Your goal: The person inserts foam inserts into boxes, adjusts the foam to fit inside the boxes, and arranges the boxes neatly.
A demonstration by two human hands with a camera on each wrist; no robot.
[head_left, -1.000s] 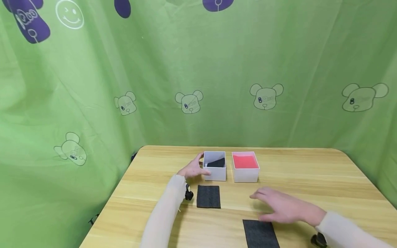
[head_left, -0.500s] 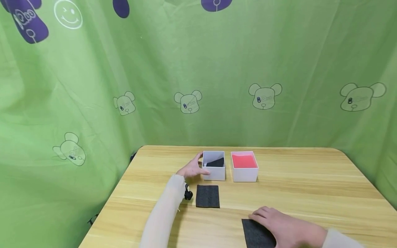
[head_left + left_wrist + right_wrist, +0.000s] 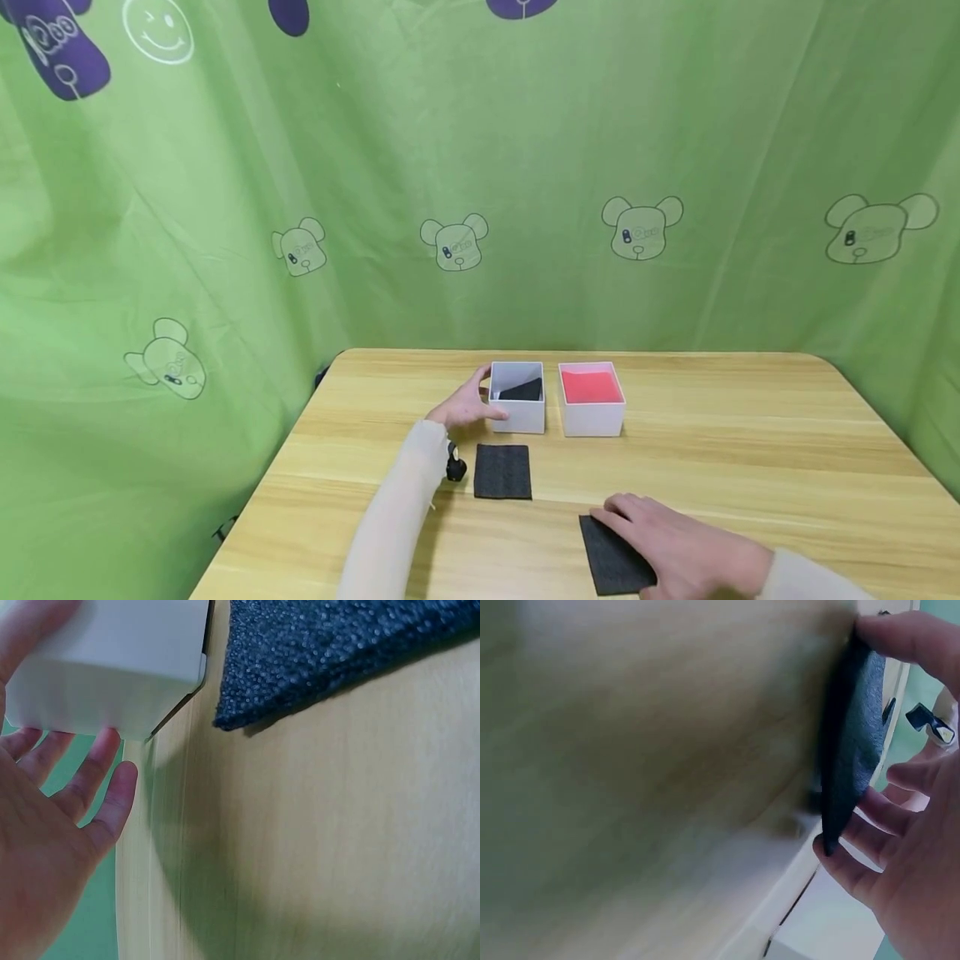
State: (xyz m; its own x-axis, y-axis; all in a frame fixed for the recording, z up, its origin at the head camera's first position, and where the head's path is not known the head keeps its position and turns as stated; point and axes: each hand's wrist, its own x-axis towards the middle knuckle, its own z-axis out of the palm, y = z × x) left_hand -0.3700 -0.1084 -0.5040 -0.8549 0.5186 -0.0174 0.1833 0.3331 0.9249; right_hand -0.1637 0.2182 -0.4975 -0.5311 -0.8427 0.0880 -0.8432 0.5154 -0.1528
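Observation:
My left hand [image 3: 461, 407] grips the left white box [image 3: 517, 418], thumb on its front and fingers along its left side. A black square piece [image 3: 523, 389] leans inside that box. In the left wrist view the fingertips [image 3: 105, 742] touch the wall of the box. At the lower right, my right hand [image 3: 686, 546] pinches a black square pad [image 3: 611, 557] between thumb and fingers at opposite edges; the right wrist view shows this pad [image 3: 855, 735] nearly edge-on and slightly bent. A second black square pad [image 3: 502, 472] lies flat in front of the left box.
The right white box [image 3: 592, 421] stands beside the left one, with a red sheet [image 3: 591, 387] inside. Both boxes stand near the back of the wooden table [image 3: 750, 433]. A green patterned curtain [image 3: 547, 133] hangs behind and to the left.
My right hand came down onto the nearer pad, took hold of its edges and shifted it slightly away from me. The left hand stays at the box.

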